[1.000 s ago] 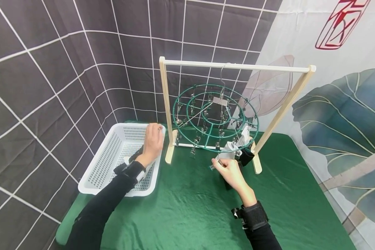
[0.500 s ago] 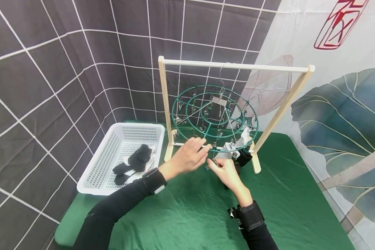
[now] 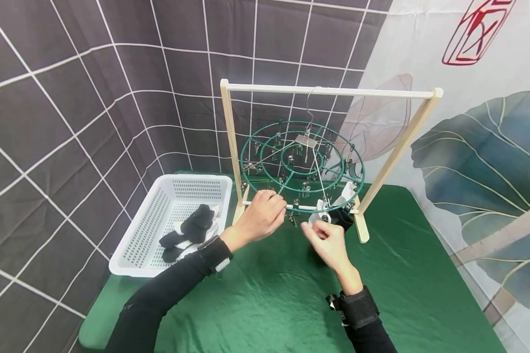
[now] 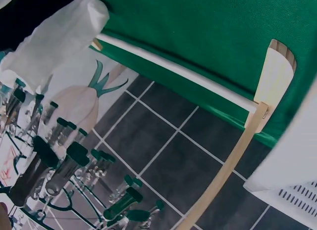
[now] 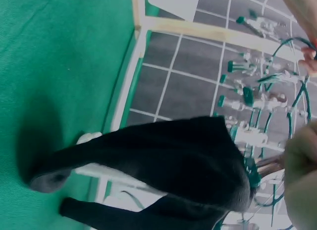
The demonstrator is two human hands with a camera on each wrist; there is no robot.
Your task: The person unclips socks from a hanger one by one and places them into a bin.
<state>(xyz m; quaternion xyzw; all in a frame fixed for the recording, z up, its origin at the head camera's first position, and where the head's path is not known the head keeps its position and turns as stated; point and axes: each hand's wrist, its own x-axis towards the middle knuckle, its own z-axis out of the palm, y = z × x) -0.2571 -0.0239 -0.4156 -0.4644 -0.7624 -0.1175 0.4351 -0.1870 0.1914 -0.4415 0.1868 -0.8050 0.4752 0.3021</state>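
1. Left hand (image 3: 261,215) first: fingers bent over the green rack (image 3: 287,181), gripping its rim at 7 o'clock, taking 12 as the side furthest from the person!
2. Right hand (image 3: 328,240) next, just outside that rim, between 5 and 6 o'clock. Its fingers were curled close to a clip (image 5: 253,173), but whether they pinched it, you couldn't tell from either view.
3. And from that clip hung the black sock (image 5: 173,160), right beside the right hand, toe dangling above the table (image 3: 265,294). Below it in the right wrist view ran a second black sock (image 5: 133,215).
4. Over to 4 o'clock on the rack: a white cloth (image 3: 347,191), drooping at the rim near more black fabric (image 3: 342,219).
5. Around the rings, plenty of other clips (image 4: 69,165), green-tipped and crowded together.
6. Up at 12 went the hook (image 3: 309,110), looped over the white bar of a wooden stand (image 3: 397,137) that straddled the whole rack.
7. Out at 9 o'clock from the left hand sat the white basket (image 3: 132,240), with dark socks (image 3: 196,225) and white ones bunched toward its 4 o'clock side.
8. Furthest out, a grey checked curtain (image 3: 172,73) rose behind everything.
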